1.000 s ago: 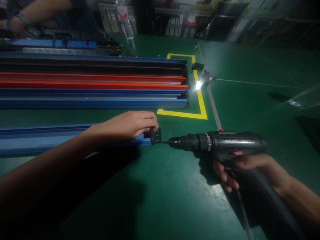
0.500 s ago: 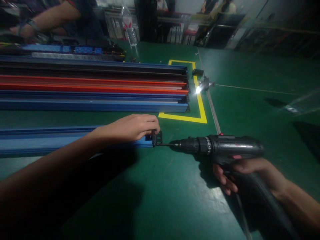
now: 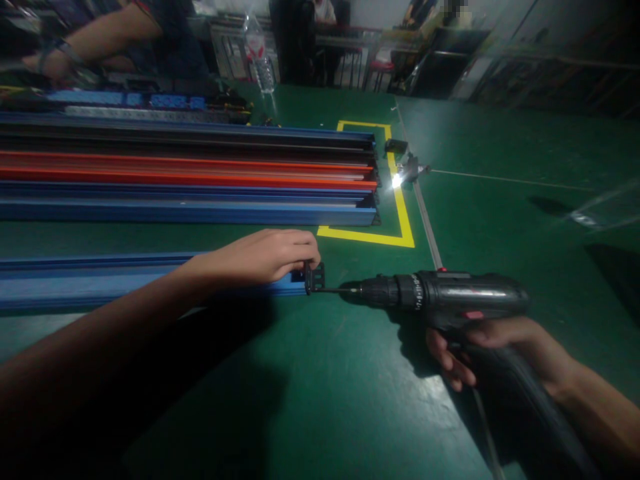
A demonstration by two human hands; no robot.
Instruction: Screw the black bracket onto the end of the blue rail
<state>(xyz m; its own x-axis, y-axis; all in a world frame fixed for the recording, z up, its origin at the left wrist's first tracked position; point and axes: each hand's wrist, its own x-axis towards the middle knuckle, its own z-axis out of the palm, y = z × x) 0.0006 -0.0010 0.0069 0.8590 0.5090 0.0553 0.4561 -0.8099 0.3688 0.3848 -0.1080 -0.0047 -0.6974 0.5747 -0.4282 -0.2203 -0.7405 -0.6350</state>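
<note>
Black, the end cap [image 3: 309, 280] stayed pinched in the left hand [image 3: 280, 255] at the right end of the near blue rail [image 3: 100, 281]. The right hand [image 3: 520, 335] still gripped the drill [image 3: 450, 290], bit [image 3: 335, 290] at the cap, suggesting steady work.

left hand [image 3: 280, 253]: holds end cap [image 3: 309, 281] | right hand [image 3: 520, 337]: grips drill [image 3: 465, 291] | bit [image 3: 336, 290]: seemingly touching cap

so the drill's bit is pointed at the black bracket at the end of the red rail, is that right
Not quite: the head view shows the drill with its bit pointed at the black bracket at the end of a blue rail, not a red one. The red rails lie farther back.
</note>
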